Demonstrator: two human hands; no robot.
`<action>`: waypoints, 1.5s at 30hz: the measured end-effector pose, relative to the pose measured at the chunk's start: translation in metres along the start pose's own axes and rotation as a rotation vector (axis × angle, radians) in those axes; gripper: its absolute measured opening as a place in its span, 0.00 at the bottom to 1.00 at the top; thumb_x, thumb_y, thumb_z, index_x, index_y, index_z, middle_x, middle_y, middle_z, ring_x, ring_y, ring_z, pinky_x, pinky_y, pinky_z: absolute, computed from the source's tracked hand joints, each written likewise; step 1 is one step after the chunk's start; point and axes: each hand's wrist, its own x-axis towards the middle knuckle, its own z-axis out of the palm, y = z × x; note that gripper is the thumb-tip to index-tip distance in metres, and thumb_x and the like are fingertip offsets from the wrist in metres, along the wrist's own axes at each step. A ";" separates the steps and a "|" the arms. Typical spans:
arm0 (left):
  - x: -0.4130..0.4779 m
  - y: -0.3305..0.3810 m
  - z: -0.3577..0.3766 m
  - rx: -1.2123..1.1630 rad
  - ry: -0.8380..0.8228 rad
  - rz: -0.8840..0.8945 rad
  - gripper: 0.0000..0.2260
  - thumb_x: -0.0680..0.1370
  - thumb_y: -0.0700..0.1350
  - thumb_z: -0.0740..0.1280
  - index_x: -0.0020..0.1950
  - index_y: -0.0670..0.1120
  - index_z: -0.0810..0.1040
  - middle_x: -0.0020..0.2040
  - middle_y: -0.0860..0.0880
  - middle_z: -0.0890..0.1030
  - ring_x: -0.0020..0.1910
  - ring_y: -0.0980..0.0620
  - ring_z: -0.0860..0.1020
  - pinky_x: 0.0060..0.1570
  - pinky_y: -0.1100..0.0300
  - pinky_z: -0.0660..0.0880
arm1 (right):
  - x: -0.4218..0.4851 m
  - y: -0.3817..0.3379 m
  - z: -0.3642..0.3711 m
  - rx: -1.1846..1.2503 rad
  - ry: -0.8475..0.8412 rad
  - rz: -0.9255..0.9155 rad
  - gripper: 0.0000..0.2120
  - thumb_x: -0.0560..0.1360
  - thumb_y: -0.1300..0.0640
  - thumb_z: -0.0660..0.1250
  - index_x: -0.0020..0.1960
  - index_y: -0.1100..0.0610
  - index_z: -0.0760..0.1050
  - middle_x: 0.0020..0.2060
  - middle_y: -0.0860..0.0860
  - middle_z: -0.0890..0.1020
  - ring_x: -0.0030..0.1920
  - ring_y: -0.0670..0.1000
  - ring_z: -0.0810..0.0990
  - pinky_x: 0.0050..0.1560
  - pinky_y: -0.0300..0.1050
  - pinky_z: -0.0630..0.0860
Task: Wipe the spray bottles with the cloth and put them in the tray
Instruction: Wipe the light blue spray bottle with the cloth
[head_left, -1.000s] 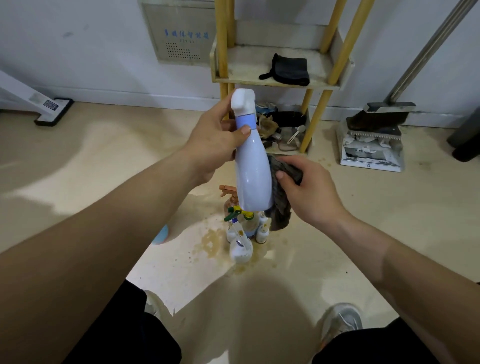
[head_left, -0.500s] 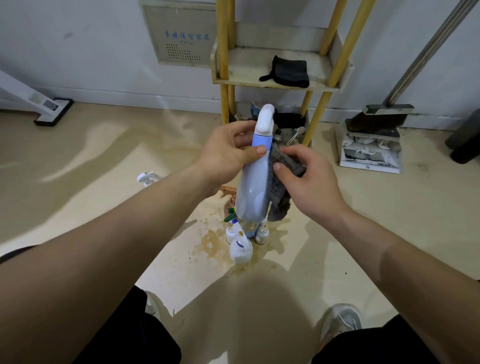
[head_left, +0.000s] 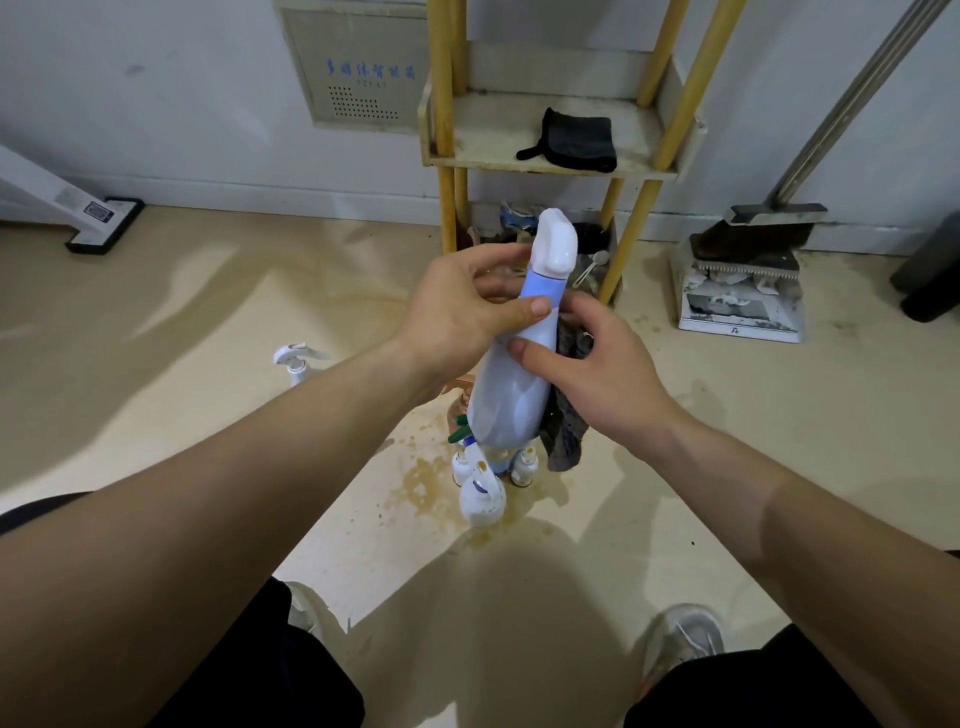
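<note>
I hold a tall pale-blue spray bottle (head_left: 511, 395) with a white head up in mid-air, tilted a little to the right. My left hand (head_left: 462, 317) grips its blue neck, thumb across the front. My right hand (head_left: 592, 369) holds a grey cloth (head_left: 566, 426) against the bottle's right side, thumb pressed on its front. Several small white spray bottles (head_left: 483, 488) stand clustered on the floor below. Another white sprayer (head_left: 296, 358) peeks out behind my left forearm. No tray shows.
A yellow-legged wooden shelf (head_left: 550, 156) with a black cloth (head_left: 576, 140) stands against the wall ahead. A dustpan set (head_left: 743, 280) sits to the right, a white floor tool (head_left: 98, 218) to the left. The floor around the bottles is stained. My shoes are at the bottom.
The bottle dropped lower and tipped, showing its head from another side. My right hand slid the cloth up from the lower body to just under the neck.
</note>
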 end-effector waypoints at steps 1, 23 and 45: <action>0.000 -0.001 0.001 0.003 -0.007 -0.007 0.24 0.76 0.38 0.73 0.71 0.44 0.74 0.53 0.49 0.86 0.50 0.58 0.83 0.45 0.66 0.79 | 0.000 0.000 -0.001 0.005 0.017 0.005 0.16 0.74 0.49 0.75 0.61 0.46 0.78 0.48 0.41 0.85 0.50 0.41 0.83 0.47 0.36 0.79; -0.022 -0.022 0.002 -0.366 -0.239 -0.614 0.15 0.78 0.47 0.71 0.63 0.44 0.77 0.64 0.39 0.80 0.60 0.41 0.82 0.59 0.44 0.80 | 0.025 -0.009 -0.035 0.186 0.233 0.041 0.05 0.80 0.52 0.66 0.47 0.50 0.79 0.39 0.43 0.82 0.41 0.45 0.80 0.43 0.42 0.75; -0.008 -0.017 0.003 -0.251 0.055 -0.254 0.28 0.71 0.43 0.79 0.64 0.56 0.68 0.61 0.46 0.73 0.58 0.40 0.80 0.51 0.45 0.83 | 0.007 -0.005 -0.018 -0.377 0.303 -0.101 0.27 0.79 0.67 0.59 0.76 0.53 0.68 0.59 0.48 0.81 0.54 0.49 0.78 0.50 0.33 0.71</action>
